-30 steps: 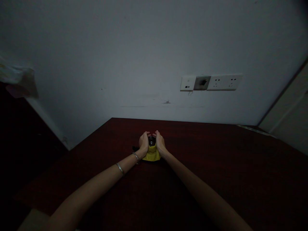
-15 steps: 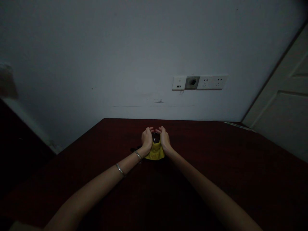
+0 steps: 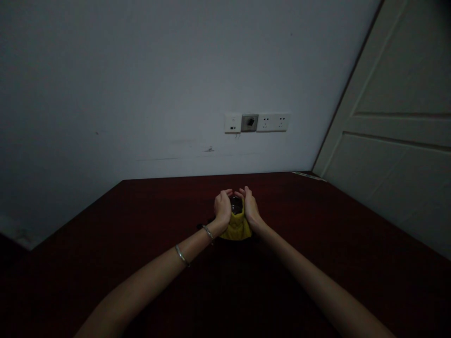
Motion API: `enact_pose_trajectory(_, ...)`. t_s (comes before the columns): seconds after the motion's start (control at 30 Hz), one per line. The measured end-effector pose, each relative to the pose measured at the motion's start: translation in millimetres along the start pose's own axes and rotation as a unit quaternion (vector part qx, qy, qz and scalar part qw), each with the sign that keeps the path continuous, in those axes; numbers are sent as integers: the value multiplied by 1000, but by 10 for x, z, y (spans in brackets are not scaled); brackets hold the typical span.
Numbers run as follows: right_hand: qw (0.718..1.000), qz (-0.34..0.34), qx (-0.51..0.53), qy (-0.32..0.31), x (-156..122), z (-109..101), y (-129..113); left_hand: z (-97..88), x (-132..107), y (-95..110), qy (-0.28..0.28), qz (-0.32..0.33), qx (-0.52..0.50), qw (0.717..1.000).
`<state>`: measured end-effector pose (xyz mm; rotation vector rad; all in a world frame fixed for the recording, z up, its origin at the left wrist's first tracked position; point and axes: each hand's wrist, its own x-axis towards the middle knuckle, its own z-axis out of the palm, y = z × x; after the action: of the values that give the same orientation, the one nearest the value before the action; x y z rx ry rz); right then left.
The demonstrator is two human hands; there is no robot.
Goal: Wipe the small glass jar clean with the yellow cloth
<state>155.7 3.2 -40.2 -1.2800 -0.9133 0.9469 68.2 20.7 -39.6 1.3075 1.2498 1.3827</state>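
A small yellow cloth pouch [image 3: 237,230] stands on the dark red table. A dark, shiny, rounded object [image 3: 236,205] shows at its open top; I cannot make out what it is. My left hand [image 3: 223,208] is cupped against the pouch's left side, fingers curved round its far edge. From the right, my right hand [image 3: 251,206] cups it the same way, so the pouch is held between both palms. The fingertips nearly meet behind the dark object. Something small and black [image 3: 200,226], perhaps a cord end, pokes out beside my left wrist, which wears a bracelet and a bangle.
The red table [image 3: 169,202] runs back to a pale wall [image 3: 158,84]. Sockets and switch plates [image 3: 273,122] are set in the wall above its back edge. A panelled white door [image 3: 394,122] stands at the right. The light is dim.
My view has turned to the right, so the sockets sit further left and more of the door shows. Both hands remain cupped round the pouch.
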Motion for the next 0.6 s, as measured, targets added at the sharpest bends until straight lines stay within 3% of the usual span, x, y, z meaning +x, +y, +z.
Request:
enact_pose_trajectory(0.17,1000,10,13,18,14,-74,42,88,-39,-38,-7,-3,12,1000)
enact_pose_trajectory(0.6,1000,12,-8,3,104,-63,296,80,16,-264,-13,-25,50,998)
